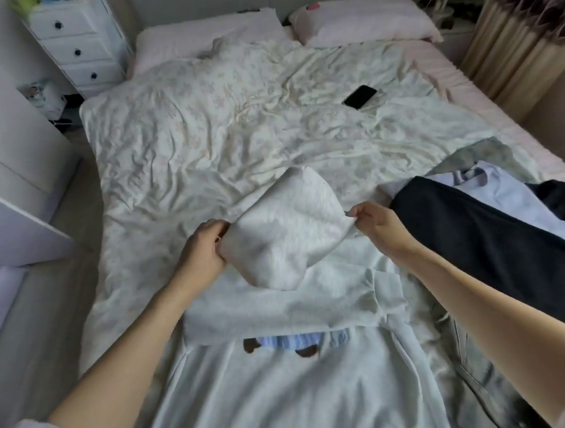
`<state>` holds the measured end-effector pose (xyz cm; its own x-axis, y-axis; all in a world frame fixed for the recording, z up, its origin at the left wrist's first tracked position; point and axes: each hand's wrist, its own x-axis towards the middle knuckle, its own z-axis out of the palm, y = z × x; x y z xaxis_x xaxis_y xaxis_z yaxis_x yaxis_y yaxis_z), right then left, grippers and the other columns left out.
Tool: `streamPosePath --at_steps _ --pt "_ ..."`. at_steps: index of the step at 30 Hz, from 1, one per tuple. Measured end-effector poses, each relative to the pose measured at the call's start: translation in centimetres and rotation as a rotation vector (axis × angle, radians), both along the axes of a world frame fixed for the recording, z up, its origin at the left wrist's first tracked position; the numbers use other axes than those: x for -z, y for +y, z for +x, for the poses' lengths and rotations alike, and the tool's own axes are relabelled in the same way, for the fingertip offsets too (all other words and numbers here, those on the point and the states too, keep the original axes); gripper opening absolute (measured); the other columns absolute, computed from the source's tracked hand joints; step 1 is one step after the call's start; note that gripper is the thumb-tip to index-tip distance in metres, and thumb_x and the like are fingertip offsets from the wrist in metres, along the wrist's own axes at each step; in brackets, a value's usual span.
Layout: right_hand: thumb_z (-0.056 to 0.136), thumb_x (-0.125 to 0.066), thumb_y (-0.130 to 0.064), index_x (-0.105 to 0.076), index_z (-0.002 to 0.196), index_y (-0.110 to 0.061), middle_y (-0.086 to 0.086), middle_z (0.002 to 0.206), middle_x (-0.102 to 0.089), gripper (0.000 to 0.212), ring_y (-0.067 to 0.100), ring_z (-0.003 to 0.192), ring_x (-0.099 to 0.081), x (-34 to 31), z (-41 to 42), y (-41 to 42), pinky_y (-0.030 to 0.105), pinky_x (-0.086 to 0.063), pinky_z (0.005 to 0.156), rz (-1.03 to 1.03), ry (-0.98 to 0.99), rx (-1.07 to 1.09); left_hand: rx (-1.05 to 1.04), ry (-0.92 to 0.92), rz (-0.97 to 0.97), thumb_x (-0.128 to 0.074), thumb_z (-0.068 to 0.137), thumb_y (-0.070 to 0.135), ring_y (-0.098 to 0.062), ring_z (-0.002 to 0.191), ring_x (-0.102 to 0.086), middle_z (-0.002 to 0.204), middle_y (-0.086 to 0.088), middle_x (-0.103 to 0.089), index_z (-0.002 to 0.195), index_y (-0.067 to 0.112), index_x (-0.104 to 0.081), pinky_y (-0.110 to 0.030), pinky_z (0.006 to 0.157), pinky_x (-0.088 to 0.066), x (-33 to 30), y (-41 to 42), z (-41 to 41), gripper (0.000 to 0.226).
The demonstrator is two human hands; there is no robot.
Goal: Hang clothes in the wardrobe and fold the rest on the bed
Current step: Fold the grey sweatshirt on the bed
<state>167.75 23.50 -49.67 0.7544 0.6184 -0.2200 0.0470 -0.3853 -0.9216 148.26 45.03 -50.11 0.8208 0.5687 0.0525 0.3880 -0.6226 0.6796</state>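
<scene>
— Rumpled floral duvet (236,127) covers most of the wide bed in front of you, with two pale pink pillows (362,20) at the head and a black phone (360,97) lying flat on the covers.

— And what are your hands doing?

— Your left hand (204,248) grips the left edge of a white ribbed hood (285,233), fingers curled round the cloth. Your right hand (374,223) pinches its right edge between thumb and fingers. The hood is lifted just above the bed and belongs to a pale white hooded sweatshirt (284,379) spread flat on the duvet near you (a blue and brown print peeks out at its chest).

— Anything else waiting?

— Dark navy trousers (474,235) lie beside your right forearm, over a light lilac shirt (498,194). At the far left stands a white chest of drawers (75,44) with dark knobs.
</scene>
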Motion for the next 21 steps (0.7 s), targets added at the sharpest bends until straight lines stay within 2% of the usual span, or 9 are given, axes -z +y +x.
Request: streamPosePath --at_steps 3,6,8,10,12,14,17,19,21 --pt "0.085 -0.044 0.014 -0.059 0.085 -0.010 -0.003 0.088 -0.059 0.028 0.007 0.086 -0.054 3.3 -4.1 -4.1 0.006 -0.038 0.081 -0.055 -0.132 -0.084 0.184 0.032 0.316 -0.049 0.074 -0.006 -0.018 0.088 -0.048 0.088 -0.008 -0.060 0.086 0.007 -0.060 -0.027 0.066 -0.036 3.1 -2.2 -4.9 0.021" --pt "0.078 -0.044 0.005 -0.062 0.076 -0.010 0.000 0.088 -0.064 0.024 0.012 0.090 -0.055 7.8 -7.9 -8.3 0.005 -0.035 0.086 -0.160 -0.332 -0.198 0.408 0.151 0.498 -0.043 0.069 0.012 -0.015 0.087 -0.047 0.093 0.001 -0.051 0.086 0.020 -0.051 -0.025 0.067 -0.039 7.1 -4.2 -9.1 0.020" --pt "0.076 -0.038 -0.015 -0.064 0.076 -0.011 0.003 0.096 -0.067 0.026 0.018 0.100 -0.059 11.1 -10.1 -11.1 0.023 -0.042 0.094 -0.313 -0.373 -0.267 0.501 0.301 0.511 -0.041 0.065 0.016 -0.014 0.092 -0.051 0.096 0.005 -0.051 0.089 0.024 -0.049 -0.025 0.066 -0.047 10.3 -6.0 -11.7 0.026" --pt "0.077 -0.037 -0.018 -0.064 0.084 -0.015 0.001 0.100 -0.067 0.029 0.024 0.105 -0.059 13.0 -11.8 -12.6 0.039 -0.041 0.098 -0.502 -0.360 -0.323 0.512 0.486 0.376 -0.048 0.068 0.013 -0.018 0.097 -0.059 0.100 0.004 -0.059 0.092 0.023 -0.060 -0.027 0.072 -0.050 12.7 -7.4 -13.4 0.029" --pt "0.081 -0.038 -0.021 -0.064 0.097 -0.013 0.002 0.105 -0.065 0.032 0.026 0.108 -0.057 13.6 -12.9 -12.8 0.038 -0.037 0.099 -0.559 -0.401 -0.266 0.370 0.549 0.196 -0.043 0.075 0.025 -0.023 0.095 -0.064 0.102 0.001 -0.064 0.093 0.017 -0.068 -0.031 0.078 -0.050 13.4 -8.8 -13.9 0.031" --pt "0.085 -0.034 -0.031 -0.062 0.109 -0.011 0.003 0.111 -0.063 0.042 0.025 0.110 -0.055 13.2 -13.8 -11.8 0.036 -0.038 0.094 -0.441 -0.522 -0.210 0.206 0.429 0.050 -0.038 0.075 0.038 -0.026 0.089 -0.065 0.099 -0.004 -0.065 0.096 0.011 -0.068 -0.033 0.075 -0.053 13.6 -10.2 -13.4 0.045" --pt "0.086 -0.036 -0.031 -0.049 0.132 -0.018 0.003 0.132 -0.052 0.049 0.015 0.123 -0.040 12.9 -15.0 -10.1 0.028 -0.034 0.097 -0.267 -0.541 -0.361 0.121 0.238 -0.041 -0.038 0.078 0.050 -0.016 0.116 -0.049 0.126 -0.002 -0.053 0.123 0.013 -0.057 -0.025 0.095 -0.040 12.8 -13.1 -11.8 0.061" --pt "0.084 -0.041 -0.030 -0.042 0.137 -0.020 0.003 0.135 -0.048 0.054 0.014 0.127 -0.036 13.2 -16.0 -9.4 0.023 -0.029 0.102 -0.228 -0.526 -0.491 0.089 0.248 -0.125 -0.039 0.080 0.056 -0.013 0.124 -0.040 0.135 0.002 -0.044 0.132 0.020 -0.048 -0.024 0.101 -0.035 12.1 -15.0 -10.5 0.065" --pt "0.081 -0.044 -0.031 -0.044 0.135 -0.020 0.002 0.133 -0.051 0.055 0.015 0.127 -0.036 13.8 -16.7 -9.4 0.022 -0.026 0.105 -0.234 -0.510 -0.558 -0.143 0.304 -0.306 -0.050 0.080 0.060 -0.019 0.120 -0.046 0.129 -0.003 -0.048 0.129 0.016 -0.047 -0.029 0.096 -0.041 12.5 -16.1 -9.3 0.066"
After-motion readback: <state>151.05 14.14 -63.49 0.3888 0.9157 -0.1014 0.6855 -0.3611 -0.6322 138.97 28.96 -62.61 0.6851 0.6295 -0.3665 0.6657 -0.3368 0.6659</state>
